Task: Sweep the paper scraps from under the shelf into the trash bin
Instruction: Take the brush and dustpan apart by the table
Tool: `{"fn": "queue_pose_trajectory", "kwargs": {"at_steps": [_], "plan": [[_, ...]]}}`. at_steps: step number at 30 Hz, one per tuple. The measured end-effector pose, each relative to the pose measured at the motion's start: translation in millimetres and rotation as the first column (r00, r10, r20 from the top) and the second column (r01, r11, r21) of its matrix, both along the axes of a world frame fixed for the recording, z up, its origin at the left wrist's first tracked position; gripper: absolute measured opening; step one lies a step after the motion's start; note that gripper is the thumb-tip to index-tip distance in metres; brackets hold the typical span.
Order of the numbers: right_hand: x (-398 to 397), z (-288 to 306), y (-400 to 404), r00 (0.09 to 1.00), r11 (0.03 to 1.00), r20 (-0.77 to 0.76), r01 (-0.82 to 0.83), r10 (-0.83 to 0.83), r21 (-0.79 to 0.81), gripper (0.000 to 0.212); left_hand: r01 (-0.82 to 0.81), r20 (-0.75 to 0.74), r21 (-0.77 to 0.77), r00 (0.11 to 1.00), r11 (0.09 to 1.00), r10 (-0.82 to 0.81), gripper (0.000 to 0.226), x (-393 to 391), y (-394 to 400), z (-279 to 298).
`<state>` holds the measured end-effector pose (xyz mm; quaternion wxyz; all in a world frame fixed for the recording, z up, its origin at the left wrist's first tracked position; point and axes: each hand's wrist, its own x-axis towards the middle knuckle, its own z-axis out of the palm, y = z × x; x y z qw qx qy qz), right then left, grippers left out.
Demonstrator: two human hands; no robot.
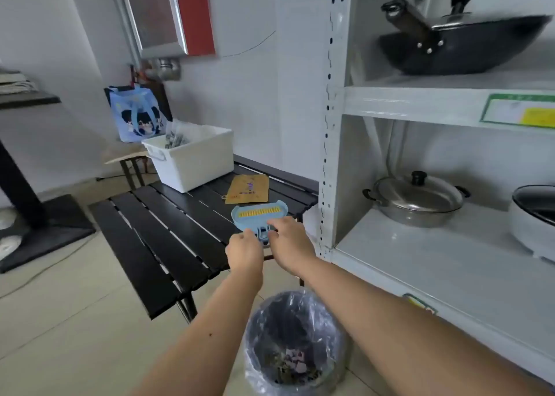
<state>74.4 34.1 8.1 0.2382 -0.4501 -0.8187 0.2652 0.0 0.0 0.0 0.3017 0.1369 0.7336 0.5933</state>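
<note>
A small light-blue dustpan (259,214) with a yellow comb strip lies on the black slatted table (168,230), close to the white shelf. My left hand (244,253) and my right hand (289,241) both grip its short blue handle at the near end. Below my forearms on the floor stands a dark trash bin (295,344) lined with a clear bag; paper scraps lie at its bottom. The floor under the shelf is out of sight.
On the table stand a white plastic tub (192,158) and a brown envelope (247,189). The white metal shelf (435,107) at right holds a wok, a lidded steel pot (417,200) and a white cooker. A blue tote bag (136,114) sits behind.
</note>
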Motion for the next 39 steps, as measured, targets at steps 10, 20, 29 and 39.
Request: {"fn": "queue_pose_trajectory", "kwargs": {"at_steps": [10, 20, 29, 39], "plan": [[-40, -1, 50, 0.891, 0.981, 0.416, -0.140, 0.185, -0.136, 0.040, -0.078, 0.547, 0.266, 0.833, 0.961, -0.084, 0.025, -1, 25, -10], [-49, 2, 65, 0.634, 0.927, 0.703, -0.360, 0.324, -0.102, 0.040, -0.111, 0.663, 0.262, 0.743, 0.959, -0.095, 0.024, -1, 22, -14], [-41, 15, 58, 0.736, 0.890, 0.615, -0.441, 0.283, 0.119, 0.028, -0.254, 0.713, 0.299, 0.700, 0.920, -0.039, 0.020, -6, 30, -14], [-8, 31, 43, 0.921, 0.841, 0.388, -0.192, -0.023, 0.506, 0.031, -0.200, 0.592, 0.187, 0.804, 0.962, 0.052, 0.013, 12, 22, 11]]}}
